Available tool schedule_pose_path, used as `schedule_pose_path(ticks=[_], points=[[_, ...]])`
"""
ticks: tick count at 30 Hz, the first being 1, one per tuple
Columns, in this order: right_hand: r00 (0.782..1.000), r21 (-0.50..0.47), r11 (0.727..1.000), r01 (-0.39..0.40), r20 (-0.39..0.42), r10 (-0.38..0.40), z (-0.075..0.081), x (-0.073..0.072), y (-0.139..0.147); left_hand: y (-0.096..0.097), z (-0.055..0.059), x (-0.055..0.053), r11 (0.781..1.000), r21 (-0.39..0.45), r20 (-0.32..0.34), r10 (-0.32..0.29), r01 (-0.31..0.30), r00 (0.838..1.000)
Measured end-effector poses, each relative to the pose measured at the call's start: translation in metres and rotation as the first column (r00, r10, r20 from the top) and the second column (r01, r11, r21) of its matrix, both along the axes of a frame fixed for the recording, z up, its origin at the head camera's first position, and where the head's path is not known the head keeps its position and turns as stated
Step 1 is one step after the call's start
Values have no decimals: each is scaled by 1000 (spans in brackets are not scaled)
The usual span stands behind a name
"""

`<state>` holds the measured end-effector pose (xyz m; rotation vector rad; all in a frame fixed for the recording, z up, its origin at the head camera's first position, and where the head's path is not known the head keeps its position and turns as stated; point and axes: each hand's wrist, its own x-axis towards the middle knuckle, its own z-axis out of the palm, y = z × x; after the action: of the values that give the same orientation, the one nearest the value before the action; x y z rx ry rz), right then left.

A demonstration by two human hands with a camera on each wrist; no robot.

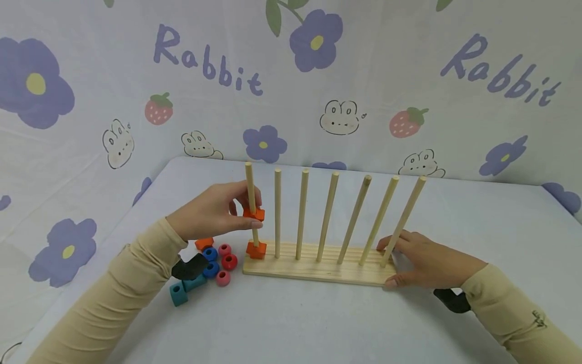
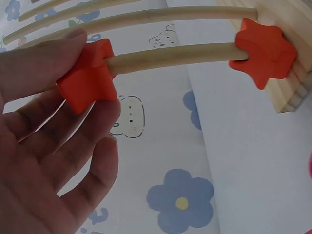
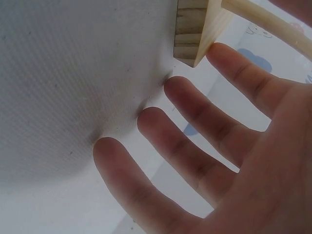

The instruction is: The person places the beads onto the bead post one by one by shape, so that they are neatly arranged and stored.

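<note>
My left hand (image 1: 209, 211) pinches an orange star-shaped bead (image 2: 87, 80) between thumb and fingers. The bead is threaded on the leftmost peg (image 1: 250, 186) of a wooden peg stand (image 1: 313, 270), partway up. Below it, a second orange star bead (image 1: 256, 250) sits at the foot of the same peg. At the stand's other end, my right hand (image 1: 425, 260) holds the base, thumb at the front edge and index finger at the back. In the right wrist view its other fingers (image 3: 165, 129) extend past the base's corner, over the white tabletop. The other pegs carry no beads.
Left of the stand lies a loose group of beads: another orange one (image 1: 204, 243), blue ones (image 1: 210, 269), red and pink ones (image 1: 229, 262), and teal ones (image 1: 179, 294). A white cloth printed with flowers and rabbits (image 1: 291, 76) hangs behind the table.
</note>
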<state>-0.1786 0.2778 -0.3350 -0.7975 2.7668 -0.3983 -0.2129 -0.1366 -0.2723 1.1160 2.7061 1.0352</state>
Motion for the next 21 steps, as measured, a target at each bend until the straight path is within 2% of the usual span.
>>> schedule_pose_path(ticks=[7,12,17,21], points=[[1000,3,1000,10,10,-10,0,0,-1,1,-12,-3,996,-81,98,-17,25,995],[1000,5,1000,-6,-11,6,0,-1,0,3,-23,-8,987,-155,157,-22,46,987],[999,1,1000,-16,-31,16,0,-1,1,4,-29,-10,976,-210,173,-13,50,985],[1000,-5,1000,-7,-10,6,-1,-1,2,6,-31,-10,973,-221,174,-23,62,985]])
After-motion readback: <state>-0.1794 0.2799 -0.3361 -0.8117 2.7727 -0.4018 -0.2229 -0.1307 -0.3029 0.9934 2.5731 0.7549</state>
